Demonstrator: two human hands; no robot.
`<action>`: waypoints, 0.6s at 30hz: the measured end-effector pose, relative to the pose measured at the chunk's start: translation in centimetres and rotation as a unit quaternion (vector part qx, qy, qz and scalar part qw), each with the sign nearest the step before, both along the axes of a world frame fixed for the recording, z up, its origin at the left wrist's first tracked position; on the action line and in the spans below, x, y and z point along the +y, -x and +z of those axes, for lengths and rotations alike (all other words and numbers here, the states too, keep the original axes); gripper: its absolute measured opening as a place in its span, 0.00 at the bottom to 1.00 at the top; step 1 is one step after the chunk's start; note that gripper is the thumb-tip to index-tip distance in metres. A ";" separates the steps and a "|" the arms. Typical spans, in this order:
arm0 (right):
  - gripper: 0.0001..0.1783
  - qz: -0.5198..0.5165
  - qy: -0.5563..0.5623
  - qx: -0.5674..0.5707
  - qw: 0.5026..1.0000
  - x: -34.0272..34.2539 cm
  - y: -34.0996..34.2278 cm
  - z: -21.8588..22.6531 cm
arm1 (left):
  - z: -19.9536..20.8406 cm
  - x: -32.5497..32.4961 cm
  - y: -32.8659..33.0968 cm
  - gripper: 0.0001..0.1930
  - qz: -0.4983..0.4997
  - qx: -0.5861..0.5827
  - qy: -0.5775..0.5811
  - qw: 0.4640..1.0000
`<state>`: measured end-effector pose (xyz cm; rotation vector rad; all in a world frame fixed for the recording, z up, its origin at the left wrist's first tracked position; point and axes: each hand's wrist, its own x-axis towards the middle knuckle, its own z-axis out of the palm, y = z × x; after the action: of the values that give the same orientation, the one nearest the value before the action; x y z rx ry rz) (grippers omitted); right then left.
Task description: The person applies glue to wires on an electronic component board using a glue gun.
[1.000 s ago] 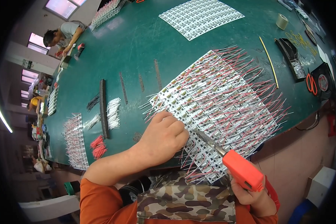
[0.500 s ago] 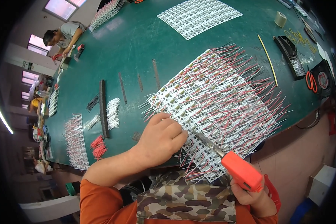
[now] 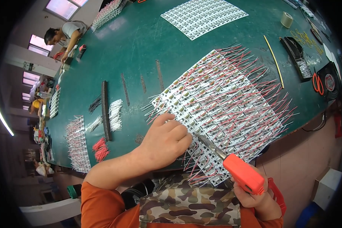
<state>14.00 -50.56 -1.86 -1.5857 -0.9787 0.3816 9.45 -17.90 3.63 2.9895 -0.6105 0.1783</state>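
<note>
A large white panel of circuit boards, covered with small parts and red, white and black wires, lies at the table's near edge. My right hand grips a red soldering gun. Its metal tip reaches the panel close to my left fingertips. My left hand rests over the panel's near left part, its fingers bent and pressed together. What they pinch, if anything, is hidden behind the hand.
Left of the panel lie a dark bar, white wires, red wires and a wired panel. Beyond is an unwired panel. At right are a yellow stick, a black tray and scissors. A co-worker sits far left.
The soldering gun and my right hand have shifted slightly left. My left hand has barely moved, and the panel lies where it was.
</note>
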 end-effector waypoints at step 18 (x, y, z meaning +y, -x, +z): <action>0.35 -0.006 0.001 -0.010 1.000 0.2 0.1 0.2 | 0.0 0.0 -0.7 0.04 -0.020 -0.008 0.020 1.000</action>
<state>13.88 -50.41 -1.68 -1.6002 -0.9830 0.3588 10.11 -17.91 3.60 2.9378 -0.6585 0.2083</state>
